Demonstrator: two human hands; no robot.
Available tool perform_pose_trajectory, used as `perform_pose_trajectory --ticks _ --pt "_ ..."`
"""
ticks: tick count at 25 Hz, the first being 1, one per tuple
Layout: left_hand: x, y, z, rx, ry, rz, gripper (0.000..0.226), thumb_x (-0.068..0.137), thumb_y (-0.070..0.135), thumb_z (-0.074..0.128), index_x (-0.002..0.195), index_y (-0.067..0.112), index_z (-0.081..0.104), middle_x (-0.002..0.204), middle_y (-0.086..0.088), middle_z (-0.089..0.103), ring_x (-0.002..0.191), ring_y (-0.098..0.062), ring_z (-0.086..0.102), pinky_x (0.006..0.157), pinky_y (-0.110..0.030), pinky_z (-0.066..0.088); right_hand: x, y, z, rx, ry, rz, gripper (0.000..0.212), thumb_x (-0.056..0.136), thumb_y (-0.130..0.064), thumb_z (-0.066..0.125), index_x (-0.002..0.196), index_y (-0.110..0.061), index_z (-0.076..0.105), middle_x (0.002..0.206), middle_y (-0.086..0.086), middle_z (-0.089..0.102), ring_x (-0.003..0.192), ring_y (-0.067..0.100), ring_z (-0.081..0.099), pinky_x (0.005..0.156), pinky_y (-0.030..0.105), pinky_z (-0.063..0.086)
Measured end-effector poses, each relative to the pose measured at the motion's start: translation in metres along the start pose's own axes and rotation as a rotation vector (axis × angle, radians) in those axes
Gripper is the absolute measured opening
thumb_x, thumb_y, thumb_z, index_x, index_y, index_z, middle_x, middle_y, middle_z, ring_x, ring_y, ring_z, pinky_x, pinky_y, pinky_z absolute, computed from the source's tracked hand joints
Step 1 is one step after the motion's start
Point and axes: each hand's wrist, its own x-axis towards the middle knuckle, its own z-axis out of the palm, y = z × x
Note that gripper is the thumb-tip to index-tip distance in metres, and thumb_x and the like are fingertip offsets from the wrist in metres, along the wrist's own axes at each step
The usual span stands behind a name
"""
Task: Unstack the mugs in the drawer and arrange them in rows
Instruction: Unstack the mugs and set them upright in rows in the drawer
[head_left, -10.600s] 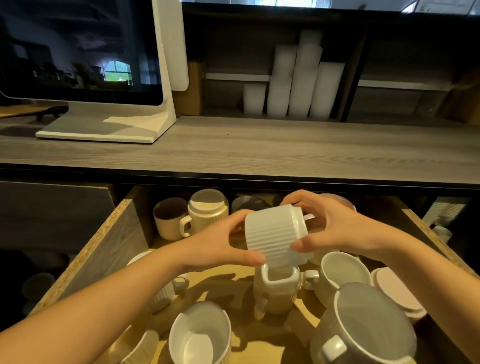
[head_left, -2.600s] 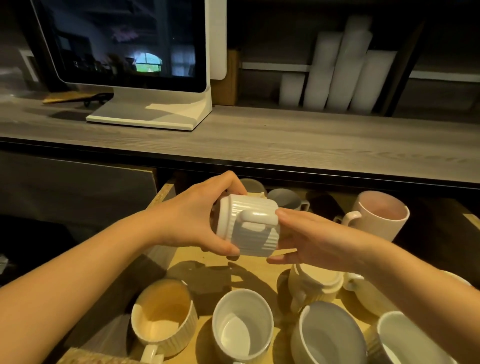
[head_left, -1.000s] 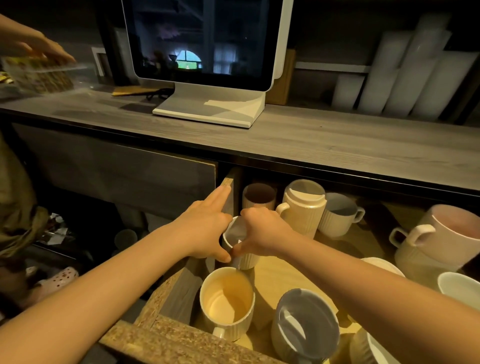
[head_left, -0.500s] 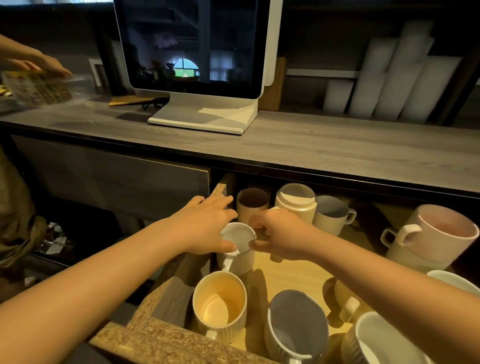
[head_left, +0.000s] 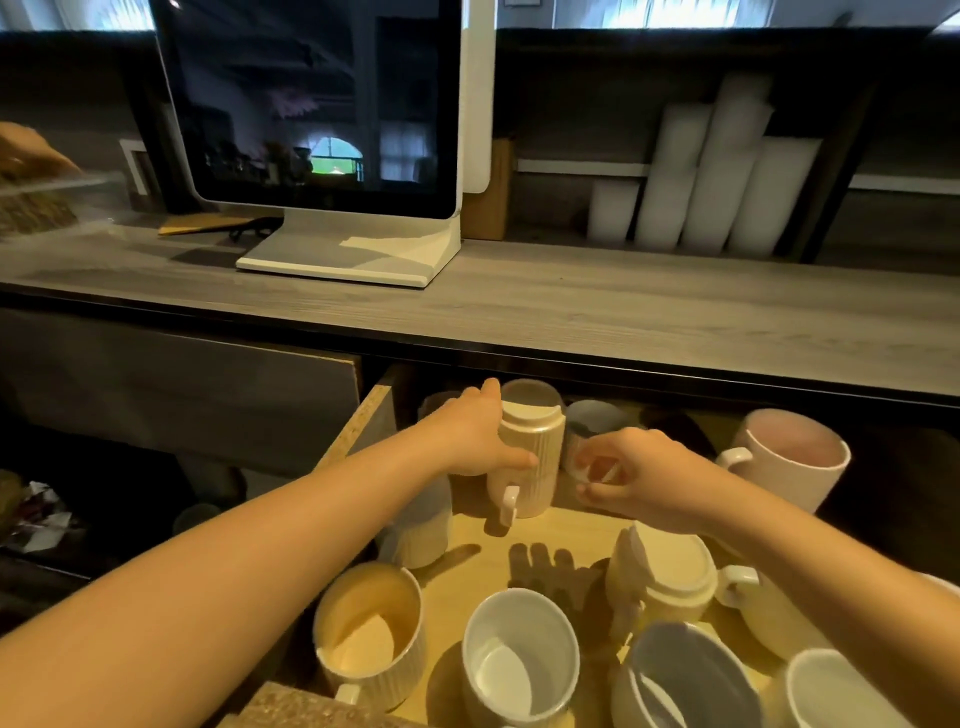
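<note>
The open wooden drawer (head_left: 358, 415) holds several ribbed mugs. At its back stands a tall cream stack of mugs (head_left: 535, 467), the top one upside down. My left hand (head_left: 478, 441) grips this stack from the left, thumb across its front. My right hand (head_left: 634, 473) hovers just right of the stack with fingers loosely curved, holding nothing, in front of a grey mug (head_left: 592, 415). A white ribbed mug (head_left: 421, 535) stands by the left wall, partly under my left forearm. Another upside-down cream stack (head_left: 665, 577) sits centre right.
Upright mugs line the front: cream (head_left: 369, 629), white (head_left: 519, 660), grey (head_left: 685, 680). A pink mug (head_left: 784, 457) stands at the right. Above the drawer runs a grey counter (head_left: 571, 312) with a monitor (head_left: 322, 104) and white cup stacks (head_left: 701, 171). Another person's hand (head_left: 31, 150) is far left.
Both hands have left the white mug set down by the left wall and moved to the back. My left hand has taken hold of the tall cream stack.
</note>
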Motion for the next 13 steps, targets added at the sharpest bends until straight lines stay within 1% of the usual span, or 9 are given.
perform_pose_trajectory --ticks 3,5,8,10,13 --pt "0.020 0.004 0.015 -0.170 0.067 -0.088 0.090 0.073 0.046 0.073 0.141 0.013 0.024 0.135 -0.011 0.044 0.118 -0.028 0.049 0.092 -0.039 0.050 -0.003 0.011 0.000 -0.024 0.005 0.034 0.033 0.088 -0.032 0.060 0.118 -0.019 0.060 0.109 0.002 0.067 0.094 0.016 0.064 0.083 0.032 0.056" --pt "0.026 0.007 0.025 -0.235 0.117 -0.127 0.092 0.070 0.047 0.076 0.140 0.013 0.027 0.133 -0.010 0.047 0.118 -0.028 0.050 0.092 -0.041 0.051 -0.004 0.016 0.000 -0.034 0.005 0.040 0.031 0.089 -0.032 0.059 0.117 -0.020 0.060 0.109 0.003 0.067 0.093 0.016 0.063 0.083 0.032 0.056" --pt "0.027 0.011 0.032 -0.239 0.224 -0.167 0.084 0.069 0.048 0.077 0.133 0.013 0.035 0.128 -0.008 0.051 0.116 -0.027 0.052 0.090 -0.040 0.051 -0.004 0.021 0.000 -0.034 0.004 0.052 0.029 0.089 -0.033 0.058 0.115 -0.020 0.061 0.106 0.004 0.068 0.092 0.017 0.065 0.082 0.033 0.057" --pt "0.026 0.010 0.033 -0.267 0.269 -0.182 0.081 0.069 0.046 0.078 0.131 0.014 0.037 0.126 -0.008 0.052 0.115 -0.027 0.051 0.090 -0.041 0.050 -0.004 0.024 0.000 -0.028 0.003 0.056 0.032 0.089 -0.034 0.058 0.117 -0.019 0.060 0.108 0.004 0.068 0.093 0.017 0.065 0.082 0.033 0.057" --pt "0.021 0.007 0.031 -0.430 0.321 -0.226 0.083 0.068 0.041 0.080 0.133 0.015 0.035 0.127 -0.009 0.051 0.117 -0.029 0.050 0.091 -0.047 0.051 -0.004 0.027 -0.001 -0.027 -0.007 0.053 0.034 0.089 -0.034 0.058 0.120 -0.019 0.059 0.110 0.004 0.067 0.095 0.016 0.065 0.083 0.032 0.057"
